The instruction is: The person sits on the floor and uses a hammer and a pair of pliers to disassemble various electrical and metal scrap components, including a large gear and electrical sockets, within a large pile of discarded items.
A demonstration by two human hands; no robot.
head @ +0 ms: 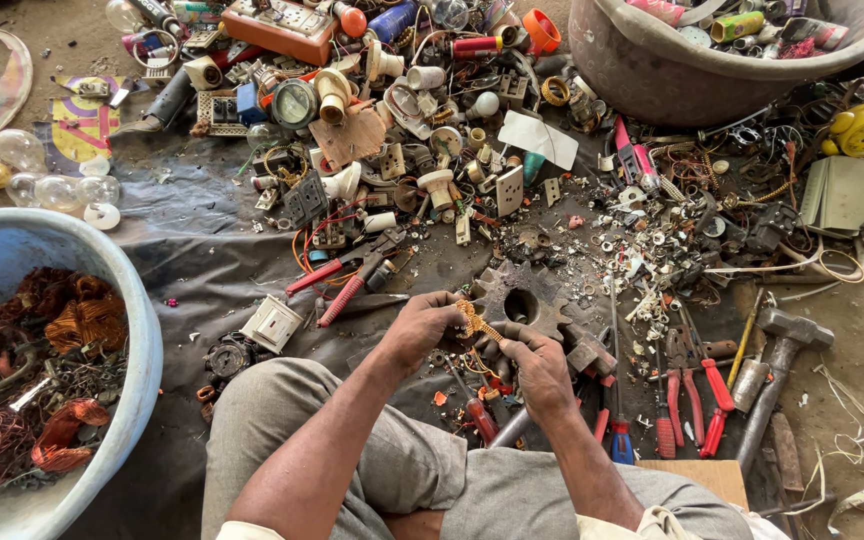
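Between my two hands, above the dark ground sheet (202,250), sits the item in work: a small golden-brown metal part with copper-coloured winding (473,320).

Left hand (418,328): fingers curled narrow around the near end of the part.
Right hand (540,368): closed on its other end, thumb pressing from above.

Done, as I judge it: a pale blue plastic tub (142,330) at my left carries bundled copper wire and orange-brown coils, so a fair amount appears already stripped and sorted.

Left: a broad heap of mixed electrical scrap (402,130) (white sockets, switches, bulbs, plugs) spreads across the sheet, apparently unsorted. The part in hand looks intact, its winding not yet pulled off.

Tools at rest: red-handled pliers (347,285) ahead of my left hand; red-handled cutters (697,395) and a grey steel hammer (782,350) to my right. A grey round basin (652,80) of oddments stands at the far right.
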